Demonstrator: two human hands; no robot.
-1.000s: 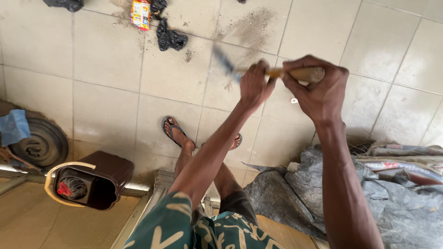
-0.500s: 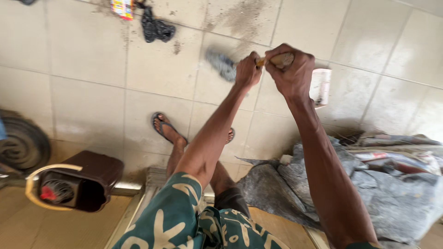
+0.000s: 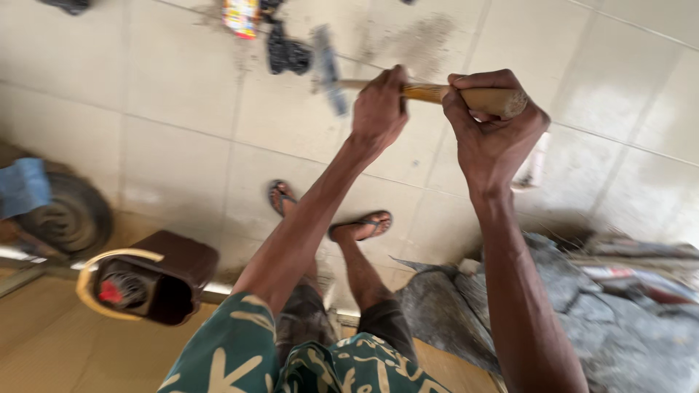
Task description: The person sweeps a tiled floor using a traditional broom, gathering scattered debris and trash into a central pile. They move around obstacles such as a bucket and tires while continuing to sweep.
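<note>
I find both hands closed around one hammer [image 3: 408, 91]: left hand [image 3: 378, 109] nearer its blurred head, right hand [image 3: 491, 131] at the handle's butt, above the tiled floor [image 3: 167, 116]. I judge firm, aligned grips essential.

Pale tiled floor [image 3: 182, 138] with black rags [image 3: 287, 52], brown bucket [image 3: 156, 280].
</note>
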